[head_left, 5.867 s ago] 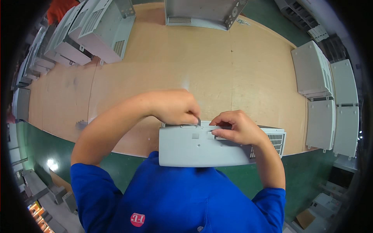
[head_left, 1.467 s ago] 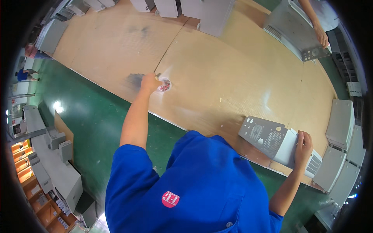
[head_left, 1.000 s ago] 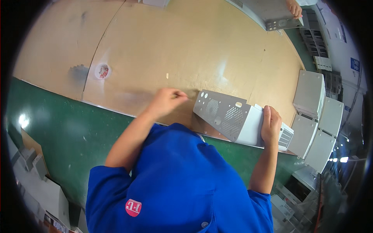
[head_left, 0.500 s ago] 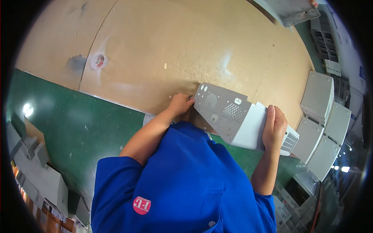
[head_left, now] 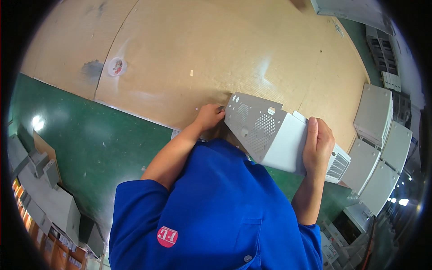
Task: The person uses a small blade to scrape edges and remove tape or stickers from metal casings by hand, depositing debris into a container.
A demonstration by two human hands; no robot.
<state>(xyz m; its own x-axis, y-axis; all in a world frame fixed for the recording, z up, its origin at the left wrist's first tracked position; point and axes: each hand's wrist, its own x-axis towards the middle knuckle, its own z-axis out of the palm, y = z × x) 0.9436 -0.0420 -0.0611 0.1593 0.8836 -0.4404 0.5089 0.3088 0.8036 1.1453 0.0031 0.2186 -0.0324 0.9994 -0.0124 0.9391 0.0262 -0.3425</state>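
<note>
A bent sheet-metal housing, white outside with a grey face full of round holes and slots, is tilted at the near edge of the table in front of me. My right hand grips its right end, thumb on top and fingers out of sight behind. At the left edge of the perforated face, my left hand is closed in a pinch on a small dark piece, too small to name. Past my right hand sits a white part with a slotted grille.
The tan tabletop carries a small white cup with reddish contents at the left. White metal boxes stand in a group at the right. A large pale metal panel reaches over the far right corner. Green floor lies at the left.
The far-right metal panel has shifted away to the right, and a person's fingers at its corner have left view. The housing is tilted slightly differently; both my hands keep their holds.
</note>
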